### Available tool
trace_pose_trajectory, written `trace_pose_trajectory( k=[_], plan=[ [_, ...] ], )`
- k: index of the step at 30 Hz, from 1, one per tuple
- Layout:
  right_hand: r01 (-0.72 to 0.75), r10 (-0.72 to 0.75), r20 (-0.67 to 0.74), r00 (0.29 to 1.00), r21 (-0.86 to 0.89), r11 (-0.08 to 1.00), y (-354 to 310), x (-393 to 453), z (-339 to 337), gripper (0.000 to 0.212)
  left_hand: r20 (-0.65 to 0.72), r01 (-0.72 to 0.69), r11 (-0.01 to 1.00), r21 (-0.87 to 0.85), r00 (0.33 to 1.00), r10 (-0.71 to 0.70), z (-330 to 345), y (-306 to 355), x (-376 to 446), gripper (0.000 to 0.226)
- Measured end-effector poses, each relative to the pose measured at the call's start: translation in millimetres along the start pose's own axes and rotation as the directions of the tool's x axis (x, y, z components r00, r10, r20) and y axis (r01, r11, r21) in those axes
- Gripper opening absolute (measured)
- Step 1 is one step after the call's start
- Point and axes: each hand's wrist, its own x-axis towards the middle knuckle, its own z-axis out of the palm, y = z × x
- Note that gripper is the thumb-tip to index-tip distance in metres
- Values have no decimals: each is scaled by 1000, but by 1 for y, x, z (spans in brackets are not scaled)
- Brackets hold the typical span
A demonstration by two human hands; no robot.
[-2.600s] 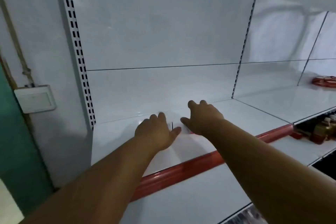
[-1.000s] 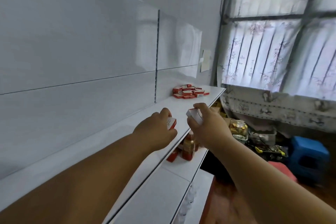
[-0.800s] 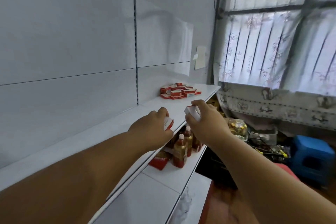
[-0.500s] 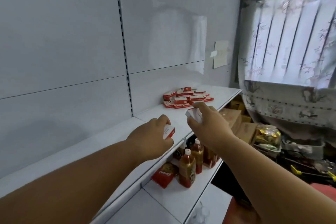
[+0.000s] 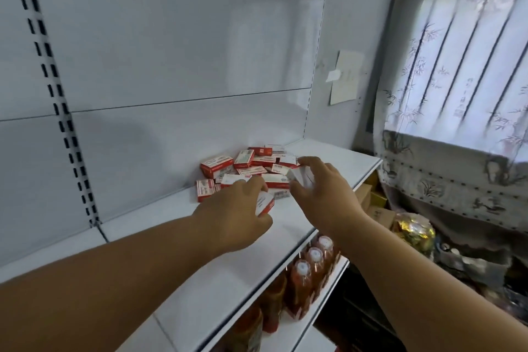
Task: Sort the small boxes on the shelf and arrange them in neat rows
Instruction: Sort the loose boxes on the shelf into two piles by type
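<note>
- I see the small boxes point(image 5: 251, 167) heaped in a loose red-and-white pile on the white shelf point(image 5: 200, 280), near its back panel; no row is visible yet.
- My left hand point(image 5: 237, 217) pinches one box point(image 5: 264, 203); my right hand point(image 5: 323, 194) curls round another point(image 5: 298, 176), both just beside the pile.
- I judge nearly all the sorting is left.

Box point(image 5: 217, 165) labels blurred, no legible txt.
</note>
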Motion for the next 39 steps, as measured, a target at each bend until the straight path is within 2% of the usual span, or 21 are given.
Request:
trace_pose_trajectory(
  k=[4, 10, 12, 16, 22, 26, 30, 36, 39],
  plan=[
    [99, -99, 6, 995, 39, 994, 32, 50, 15, 48, -72, 12, 1000, -14, 997, -13, 13, 7, 42, 45],
    [291, -300, 50, 952, 142, 946, 69, 125, 33, 57, -188, 187, 981, 53, 967, -174, 35, 17, 76, 46],
    [319, -346, 103, 933, 211, 924, 79, 148, 34, 57, -257, 265, 963, 57, 935, -243, 36, 28, 88, 51],
    [383, -456, 220, 862, 307, 871, 101, 182, 26, 43, -330, 477, 879, 5, 830, -449, 43, 55, 113, 56],
    [458, -583, 326, 745, 386, 801, 118, 229, 27, 42, -389, 610, 786, -103, 702, -596, 51, 73, 149, 58],
    [481, -611, 341, 714, 396, 782, 111, 243, 41, 46, -393, 649, 744, -159, 650, -651, 60, 66, 162, 63],
    [438, -588, 377, 715, 415, 798, 109, 246, 50, 45, -407, 610, 771, -184, 667, -624, 73, 51, 167, 55],
    [428, -599, 384, 703, 444, 787, 111, 252, 56, 37, -448, 616, 761, -201, 633, -631, 82, 38, 166, 62],
    [468, -637, 429, 640, 440, 766, 110, 250, 58, 41, -455, 639, 743, -199, 611, -648, 81, 38, 167, 58]
  ],
)
